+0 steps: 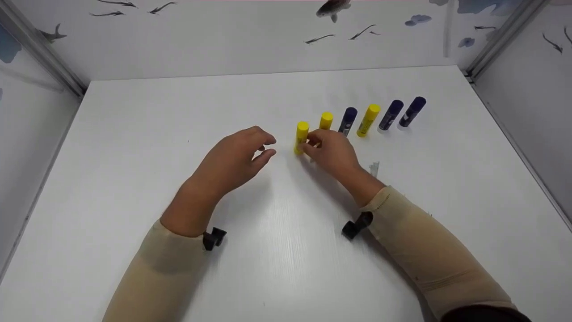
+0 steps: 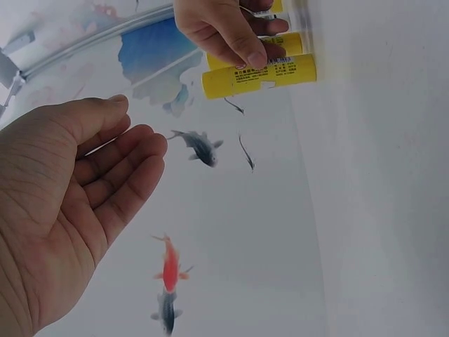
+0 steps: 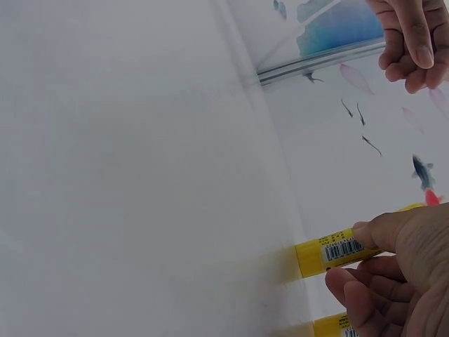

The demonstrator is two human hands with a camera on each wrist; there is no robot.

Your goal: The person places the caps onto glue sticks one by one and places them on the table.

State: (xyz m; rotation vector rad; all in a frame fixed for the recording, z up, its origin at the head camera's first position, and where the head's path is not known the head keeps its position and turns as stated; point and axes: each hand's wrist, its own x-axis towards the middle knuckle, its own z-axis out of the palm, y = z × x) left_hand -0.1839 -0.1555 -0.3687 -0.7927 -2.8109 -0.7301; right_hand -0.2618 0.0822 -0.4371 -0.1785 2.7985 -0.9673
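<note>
A yellow glue stick (image 1: 302, 129) stands upright at the left end of a slanting row. My right hand (image 1: 333, 150) holds it low down, thumb against its front and curled fingers at its right side; its printed label and barcode show in the right wrist view. Just behind those fingers, a second yellow glue stick (image 1: 326, 120) is partly covered by the hand. Left of the row, my left hand (image 1: 237, 156) hovers with nothing in it, fingers loosely bent and thumb apart. The left wrist view shows its palm (image 2: 49, 189) facing the camera.
Further right in the row stand a dark blue glue stick (image 1: 348, 120), a third yellow one (image 1: 368, 120) and two more dark blue ones (image 1: 391, 114). A small translucent piece (image 1: 374, 168) lies beside my right wrist. White panels (image 1: 201, 49) with painted fish border the white table (image 1: 134, 179).
</note>
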